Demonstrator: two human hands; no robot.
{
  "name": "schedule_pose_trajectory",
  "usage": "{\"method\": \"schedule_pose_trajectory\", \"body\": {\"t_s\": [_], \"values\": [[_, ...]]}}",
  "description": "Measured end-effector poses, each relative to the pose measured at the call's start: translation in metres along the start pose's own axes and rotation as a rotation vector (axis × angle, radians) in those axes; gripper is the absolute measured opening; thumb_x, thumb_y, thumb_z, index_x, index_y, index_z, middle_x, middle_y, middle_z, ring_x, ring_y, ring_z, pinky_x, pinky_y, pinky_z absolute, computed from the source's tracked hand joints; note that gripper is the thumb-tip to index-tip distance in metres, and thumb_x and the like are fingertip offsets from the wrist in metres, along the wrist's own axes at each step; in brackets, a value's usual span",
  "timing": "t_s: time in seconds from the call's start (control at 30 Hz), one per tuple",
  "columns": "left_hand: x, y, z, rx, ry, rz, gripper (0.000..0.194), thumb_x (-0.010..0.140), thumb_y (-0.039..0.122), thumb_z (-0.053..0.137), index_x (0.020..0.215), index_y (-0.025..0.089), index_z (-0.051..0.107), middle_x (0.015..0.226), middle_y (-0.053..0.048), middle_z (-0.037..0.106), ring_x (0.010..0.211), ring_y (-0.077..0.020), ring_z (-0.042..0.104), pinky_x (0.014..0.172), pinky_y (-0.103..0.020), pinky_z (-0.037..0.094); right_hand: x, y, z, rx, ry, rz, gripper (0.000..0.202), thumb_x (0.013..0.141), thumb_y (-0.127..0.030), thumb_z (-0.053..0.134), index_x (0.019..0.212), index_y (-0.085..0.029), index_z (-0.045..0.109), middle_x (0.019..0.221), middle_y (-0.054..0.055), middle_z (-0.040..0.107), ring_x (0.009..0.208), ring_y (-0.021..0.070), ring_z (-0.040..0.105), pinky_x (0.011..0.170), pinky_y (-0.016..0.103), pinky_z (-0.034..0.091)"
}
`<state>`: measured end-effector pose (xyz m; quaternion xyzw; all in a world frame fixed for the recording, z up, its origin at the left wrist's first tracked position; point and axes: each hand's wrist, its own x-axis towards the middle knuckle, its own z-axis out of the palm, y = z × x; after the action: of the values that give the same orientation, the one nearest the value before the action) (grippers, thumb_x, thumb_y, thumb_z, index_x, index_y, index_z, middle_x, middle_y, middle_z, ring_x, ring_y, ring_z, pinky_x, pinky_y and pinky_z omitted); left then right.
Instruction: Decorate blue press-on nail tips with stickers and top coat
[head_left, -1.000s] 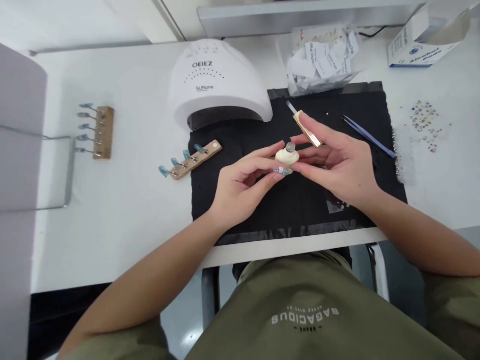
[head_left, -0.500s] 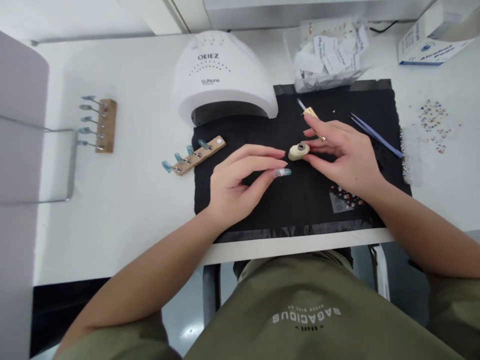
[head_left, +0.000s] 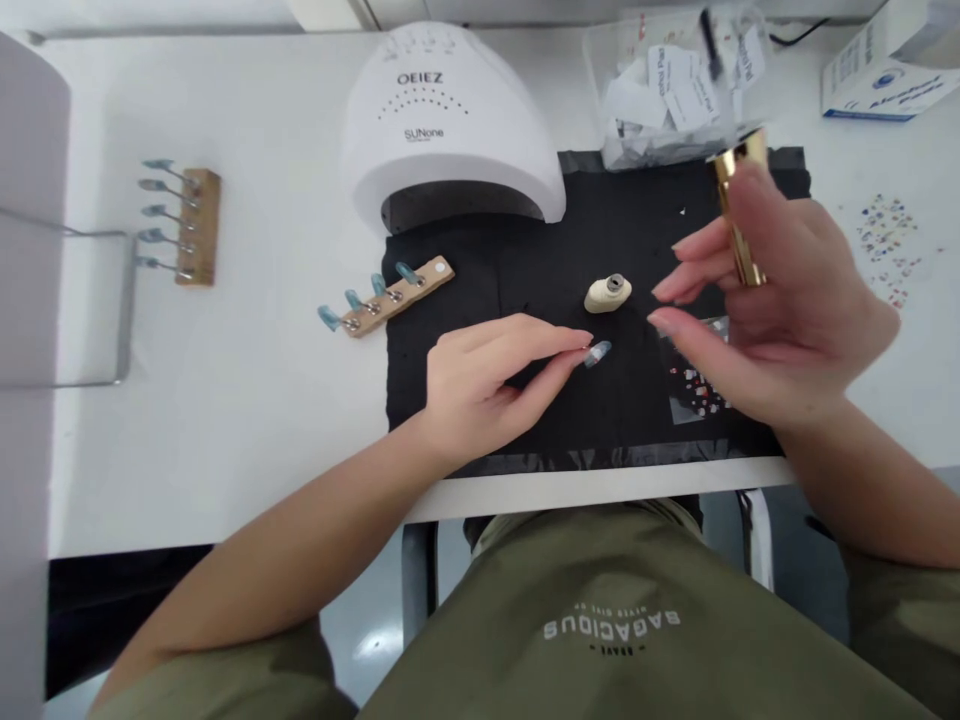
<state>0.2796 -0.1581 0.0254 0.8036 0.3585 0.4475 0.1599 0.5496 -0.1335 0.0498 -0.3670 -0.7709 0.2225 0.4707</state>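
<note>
Just your side of the bottle (head_left: pixel 607 294), your left hand (head_left: pixel 487 385) pinches a fake nail (head_left: pixel 598 353); right of the bottle, your right hand (head_left: pixel 810 300) holds the brush (head_left: pixel 742 250).

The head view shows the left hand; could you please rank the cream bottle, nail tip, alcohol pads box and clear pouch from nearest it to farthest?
1. Nail tip, held by the left hand
2. Cream bottle, just beyond, slightly right
3. Clear pouch, farther back, right
4. Alcohol pads box, back, far right
</note>
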Motion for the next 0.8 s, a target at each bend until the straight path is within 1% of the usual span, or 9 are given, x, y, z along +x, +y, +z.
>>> {"method": "schedule_pose_trajectory", "body": {"t_s": [0.07, 0.2, 0.33, 0.43, 0.57, 0.63, 0.7, 0.73, 0.8], "values": [[0.000, 0.001, -0.001, -0.001, -0.021, 0.059, 0.017, 0.110, 0.017, 0.075, 0.117, 0.028, 0.086, 0.101, 0.000, 0.091, 0.080, -0.0146, 0.085, 0.070, -0.025, 0.067, -0.002, -0.008, -0.003, -0.036, -0.058, -0.055, 0.098, 0.092, -0.022, 0.092, 0.169, -0.067, 0.052, 0.133, -0.003, 0.080, 0.104, 0.0258, 0.083, 0.088, 0.045, 0.078], [0.000, -0.001, -0.002, -0.029, -0.036, 0.134, 0.028, 0.107, 0.009, 0.075, 0.126, 0.027, 0.084, 0.104, -0.002, 0.089, 0.089, -0.0157, 0.085, 0.078, -0.025, 0.068, -0.005, -0.019, -0.005, -0.027, -0.153, -0.035, 0.102, 0.094, -0.019, 0.090, 0.174, -0.064, 0.046, 0.143, -0.001, 0.077, 0.101, 0.0238, 0.083, 0.096, 0.044, 0.078], [-0.001, -0.003, -0.001, 0.019, -0.039, 0.200, 0.030, 0.103, 0.006, 0.077, 0.127, 0.024, 0.082, 0.105, -0.004, 0.088, 0.091, -0.0172, 0.083, 0.079, -0.026, 0.070, -0.003, -0.028, 0.000, -0.008, -0.212, -0.021, 0.100, 0.098, -0.018, 0.085, 0.177, -0.063, 0.043, 0.136, 0.001, 0.077, 0.096, 0.0218, 0.082, 0.096, 0.040, 0.078], [-0.003, -0.004, -0.001, 0.028, -0.038, 0.213, 0.031, 0.105, 0.008, 0.075, 0.128, 0.027, 0.082, 0.107, -0.003, 0.087, 0.091, -0.0173, 0.083, 0.078, -0.027, 0.070, -0.001, -0.030, 0.004, -0.065, -0.204, -0.110, 0.098, 0.101, -0.019, 0.079, 0.181, -0.056, 0.039, 0.125, 0.003, 0.078, 0.094, 0.0224, 0.080, 0.090, 0.037, 0.078], [-0.003, -0.003, -0.002, 0.041, -0.036, 0.231, 0.030, 0.106, 0.008, 0.074, 0.128, 0.026, 0.082, 0.108, -0.003, 0.087, 0.093, -0.0171, 0.084, 0.080, -0.027, 0.071, -0.001, -0.030, 0.004, -0.138, -0.201, -0.143, 0.098, 0.102, -0.021, 0.078, 0.185, -0.049, 0.034, 0.123, 0.005, 0.079, 0.097, 0.0245, 0.079, 0.089, 0.036, 0.078], [-0.003, -0.002, -0.002, 0.050, -0.030, 0.256, 0.027, 0.105, 0.007, 0.075, 0.126, 0.023, 0.082, 0.107, -0.004, 0.087, 0.092, -0.0169, 0.084, 0.080, -0.026, 0.072, -0.001, -0.029, 0.005, -0.172, -0.193, -0.140, 0.097, 0.102, -0.023, 0.077, 0.185, -0.050, 0.034, 0.124, 0.004, 0.080, 0.095, 0.0241, 0.079, 0.089, 0.036, 0.078], [-0.002, -0.001, -0.002, 0.069, -0.032, 0.267, 0.024, 0.105, 0.007, 0.076, 0.123, 0.021, 0.081, 0.106, -0.005, 0.087, 0.092, -0.0169, 0.084, 0.080, -0.026, 0.073, -0.001, -0.028, 0.005, -0.201, -0.170, -0.165, 0.093, 0.105, -0.025, 0.075, 0.184, -0.051, 0.035, 0.124, 0.003, 0.081, 0.092, 0.0226, 0.079, 0.088, 0.036, 0.078], [-0.002, 0.000, -0.003, 0.078, -0.034, 0.270, 0.022, 0.105, 0.006, 0.076, 0.122, 0.020, 0.081, 0.106, -0.005, 0.087, 0.092, -0.0170, 0.085, 0.080, -0.026, 0.073, -0.001, -0.027, 0.006, -0.208, -0.158, -0.185, 0.090, 0.106, -0.025, 0.073, 0.184, -0.049, 0.036, 0.125, 0.003, 0.082, 0.091, 0.0218, 0.079, 0.088, 0.035, 0.078], [-0.002, 0.001, -0.003, 0.092, -0.039, 0.272, 0.020, 0.105, 0.005, 0.076, 0.120, 0.017, 0.080, 0.106, -0.006, 0.087, 0.092, -0.0173, 0.085, 0.081, -0.026, 0.073, -0.001, -0.026, 0.008, -0.201, -0.128, -0.233, 0.083, 0.109, -0.025, 0.072, 0.184, -0.040, 0.042, 0.124, 0.005, 0.082, 0.092, 0.0204, 0.079, 0.088, 0.034, 0.078]]}}
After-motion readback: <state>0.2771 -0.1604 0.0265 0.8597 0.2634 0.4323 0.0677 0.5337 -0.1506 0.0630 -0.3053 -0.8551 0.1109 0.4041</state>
